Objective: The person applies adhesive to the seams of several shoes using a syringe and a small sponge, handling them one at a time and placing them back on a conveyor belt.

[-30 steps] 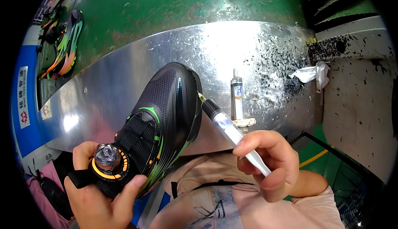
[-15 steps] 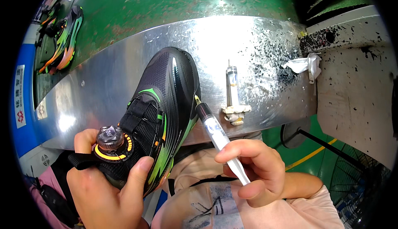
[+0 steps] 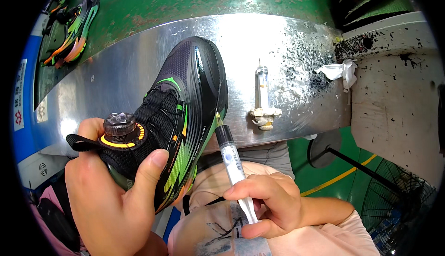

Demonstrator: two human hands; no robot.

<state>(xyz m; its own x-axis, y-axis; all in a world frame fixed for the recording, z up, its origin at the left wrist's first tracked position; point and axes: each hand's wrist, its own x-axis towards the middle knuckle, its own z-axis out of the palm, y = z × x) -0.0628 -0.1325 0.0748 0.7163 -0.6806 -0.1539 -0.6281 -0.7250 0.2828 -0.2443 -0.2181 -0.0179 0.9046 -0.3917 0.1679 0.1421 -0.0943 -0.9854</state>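
Note:
My left hand (image 3: 118, 195) grips a black sneaker (image 3: 169, 112) round its heel, thumb on the near side. The sneaker has green and orange accents and a round lacing dial (image 3: 121, 125) ringed in orange. Its toe points away from me, over the metal table. In my right hand (image 3: 271, 200) is a syringe (image 3: 231, 156), its thumb at the plunger end. The syringe's thin needle tip meets the seam between the sneaker's upper and sole on the right side, near the forefoot. The syringe barrel looks mostly pale, with a dark front end.
A second syringe (image 3: 263, 86) lies on the metal table (image 3: 125, 70), its rear end caked in whitish material. Dark flecks cover the table's right part. A crumpled white cloth (image 3: 342, 74) hangs by a spattered panel (image 3: 394, 98). More sneakers (image 3: 74, 35) stand at far left; a black fan (image 3: 394, 200) is lower right.
The syringe has turned more upright, and its needle has slid back along the sole seam toward me. The sneaker has shifted slightly away from me and its dial has tilted upright.

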